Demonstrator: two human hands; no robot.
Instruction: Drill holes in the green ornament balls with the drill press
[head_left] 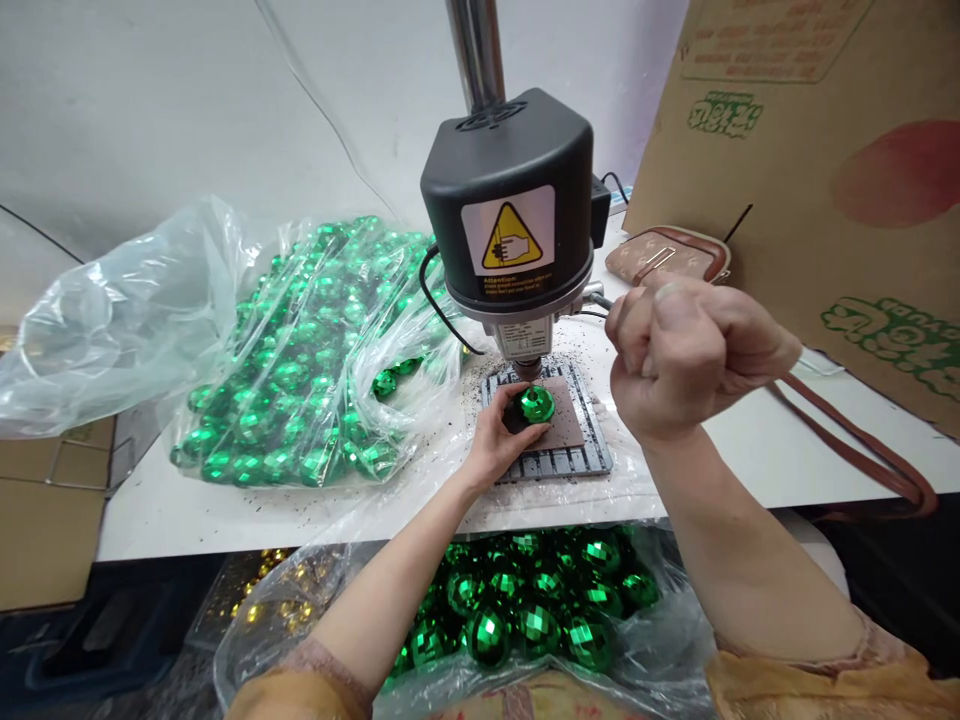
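Note:
My left hand [504, 435] curls its thumb and fingers around a shiny green faceted ball ornament [537, 404]. That ball sits on a brown board [568, 418] over the slotted metal base [596, 455], directly under the chuck [529, 367] of a black bench drill press [510, 200]. Whether the bit touches the ball cannot be made out. To the right of the machine, my right hand [667, 350] is raised in a closed fist around the end of the press's lever [598, 299]; its grip is hidden by the fingers.
A clear plastic bag of green balls [277, 370] lies on the white table [165, 515] at left. More green balls [536, 625] fill an open bag below the front edge. A brown pouch [667, 250] and a cardboard box [795, 180] stand at right. Dark shavings surround the base.

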